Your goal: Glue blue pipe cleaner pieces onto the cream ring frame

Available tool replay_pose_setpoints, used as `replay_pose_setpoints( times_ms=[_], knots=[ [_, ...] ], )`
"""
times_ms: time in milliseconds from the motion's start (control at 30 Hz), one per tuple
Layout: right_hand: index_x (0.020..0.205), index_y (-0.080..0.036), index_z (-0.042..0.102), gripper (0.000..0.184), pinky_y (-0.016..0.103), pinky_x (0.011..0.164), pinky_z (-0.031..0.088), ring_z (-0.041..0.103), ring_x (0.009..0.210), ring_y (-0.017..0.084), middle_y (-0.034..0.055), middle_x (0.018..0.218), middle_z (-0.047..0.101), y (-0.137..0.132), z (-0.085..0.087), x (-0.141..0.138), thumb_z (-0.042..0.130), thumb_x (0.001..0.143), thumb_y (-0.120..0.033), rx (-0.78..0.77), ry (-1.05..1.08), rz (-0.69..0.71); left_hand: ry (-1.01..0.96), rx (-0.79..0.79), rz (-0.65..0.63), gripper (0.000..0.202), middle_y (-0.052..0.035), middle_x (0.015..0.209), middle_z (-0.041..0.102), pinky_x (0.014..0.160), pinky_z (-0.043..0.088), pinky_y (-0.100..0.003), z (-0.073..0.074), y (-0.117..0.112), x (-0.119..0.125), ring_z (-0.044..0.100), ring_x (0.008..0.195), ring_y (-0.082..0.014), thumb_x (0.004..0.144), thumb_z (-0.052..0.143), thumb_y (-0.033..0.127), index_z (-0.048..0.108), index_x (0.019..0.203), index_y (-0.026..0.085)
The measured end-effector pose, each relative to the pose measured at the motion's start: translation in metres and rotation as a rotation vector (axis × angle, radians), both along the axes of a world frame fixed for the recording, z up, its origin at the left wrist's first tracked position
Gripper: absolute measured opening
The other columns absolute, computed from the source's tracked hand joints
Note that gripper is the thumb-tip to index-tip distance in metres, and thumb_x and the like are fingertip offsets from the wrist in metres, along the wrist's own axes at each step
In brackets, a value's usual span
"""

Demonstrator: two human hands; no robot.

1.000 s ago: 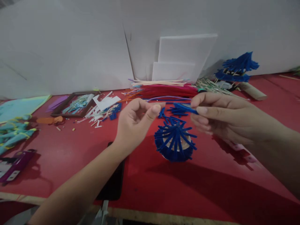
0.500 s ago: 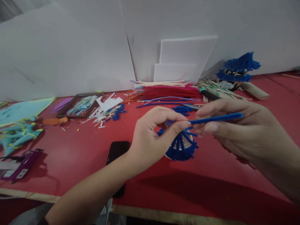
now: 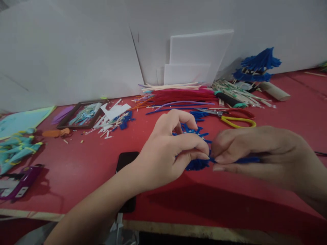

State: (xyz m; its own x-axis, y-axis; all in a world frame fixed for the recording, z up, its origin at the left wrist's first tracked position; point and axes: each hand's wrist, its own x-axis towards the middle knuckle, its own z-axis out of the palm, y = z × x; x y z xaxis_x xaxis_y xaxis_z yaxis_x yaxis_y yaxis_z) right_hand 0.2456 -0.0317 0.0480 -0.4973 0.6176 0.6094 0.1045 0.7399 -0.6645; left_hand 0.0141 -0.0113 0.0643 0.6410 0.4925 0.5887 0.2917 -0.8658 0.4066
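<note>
The left hand [image 3: 170,154] pinched one end of a fuzzy blue stick [image 3: 247,160] between finger and thumb. The right hand [image 3: 260,146] held the same stick farther along. The stick was up over the middle of the red tabletop [image 3: 163,207]. A round blue thing [image 3: 198,165] was partly hidden behind the left hand. Scissors [image 3: 238,121] lay toward the back edge, and a black phone [image 3: 127,159] lay near the front edge.
</note>
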Motion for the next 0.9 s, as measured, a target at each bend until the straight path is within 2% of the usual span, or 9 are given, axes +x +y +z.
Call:
replay_pose_setpoints(
  times_ms=[200, 333, 433, 500, 633, 767, 833, 900],
  knots=[
    [0.096, -0.021, 0.070, 0.001, 0.014, 0.079, 0.062, 0.077, 0.084, 0.009, -0.0002, 0.090, 0.079, -0.009, -0.006, 0.013, 0.069, 0.097, -0.021, 0.124, -0.142, 0.055, 0.119, 0.010, 0.009, 0.024, -0.0090, 0.117, 0.061, 0.100, 0.050, -0.039, 0.003, -0.011, -0.001, 0.058, 0.115, -0.0222, 0.099, 0.062, 0.012, 0.077, 0.084, 0.023],
    [0.107, -0.021, 0.072, 0.012, 0.015, 0.084, 0.062, 0.077, 0.094, 0.009, 0.0023, 0.098, 0.081, -0.013, -0.003, 0.017, 0.062, 0.100, -0.017, 0.156, -0.202, 0.065, 0.135, -0.018, 0.016, 0.026, -0.0074, 0.118, 0.063, 0.103, 0.050, -0.040, 0.001, -0.014, -0.004, 0.059, 0.114, -0.0215, 0.099, 0.062, 0.011, 0.077, 0.082, 0.024],
    [0.112, -0.022, 0.073, 0.019, 0.019, 0.085, 0.064, 0.077, 0.099, 0.012, 0.0029, 0.100, 0.082, -0.015, 0.003, 0.016, 0.061, 0.100, -0.013, 0.149, -0.217, 0.080, 0.114, 0.008, -0.012, 0.025, -0.0060, 0.114, 0.062, 0.098, 0.052, -0.036, 0.000, -0.012, -0.008, 0.059, 0.107, -0.0196, 0.098, 0.063, 0.010, 0.076, 0.083, 0.025],
    [0.107, -0.023, 0.073, 0.017, 0.020, 0.083, 0.065, 0.077, 0.097, 0.013, 0.0019, 0.097, 0.081, -0.015, 0.007, 0.015, 0.062, 0.099, -0.013, 0.137, -0.220, 0.085, 0.098, 0.024, -0.026, 0.026, -0.0052, 0.111, 0.062, 0.096, 0.052, -0.034, 0.000, -0.011, -0.010, 0.060, 0.104, -0.0183, 0.097, 0.062, 0.009, 0.076, 0.082, 0.025],
    [0.091, -0.024, 0.069, 0.016, 0.022, 0.085, 0.065, 0.076, 0.080, 0.010, -0.0028, 0.080, 0.077, -0.013, 0.012, 0.013, 0.063, 0.098, -0.011, 0.133, -0.176, 0.036, 0.078, 0.052, -0.030, 0.025, -0.0061, 0.110, 0.062, 0.100, 0.052, -0.034, 0.001, -0.008, -0.012, 0.062, 0.106, -0.0187, 0.097, 0.063, 0.009, 0.075, 0.082, 0.024],
    [0.090, -0.024, 0.065, 0.017, 0.020, 0.085, 0.064, 0.075, 0.077, 0.008, -0.0043, 0.075, 0.075, -0.012, 0.012, 0.013, 0.059, 0.102, -0.014, 0.164, -0.219, 0.078, 0.050, 0.114, -0.022, 0.025, -0.0059, 0.114, 0.067, 0.100, 0.053, -0.037, 0.000, -0.003, -0.013, 0.065, 0.108, -0.0201, 0.095, 0.065, 0.007, 0.075, 0.082, 0.025],
    [0.095, -0.026, 0.065, 0.017, 0.018, 0.082, 0.064, 0.076, 0.082, 0.008, -0.0034, 0.079, 0.076, -0.015, 0.008, 0.014, 0.054, 0.106, -0.020, 0.250, -0.250, -0.035, -0.003, 0.123, -0.035, 0.018, -0.0051, 0.115, 0.072, 0.100, 0.055, -0.038, -0.004, 0.000, -0.014, 0.068, 0.108, -0.0200, 0.095, 0.069, 0.012, 0.076, 0.085, 0.026],
    [0.101, -0.027, 0.066, 0.017, 0.018, 0.082, 0.064, 0.076, 0.088, 0.008, -0.0017, 0.086, 0.078, -0.020, 0.000, 0.017, 0.051, 0.107, -0.020, 0.380, -0.282, -0.235, -0.108, 0.065, -0.039, 0.007, -0.0048, 0.113, 0.075, 0.098, 0.058, -0.036, -0.010, 0.003, -0.014, 0.071, 0.108, -0.0194, 0.095, 0.074, 0.020, 0.077, 0.094, 0.026]
  ],
)
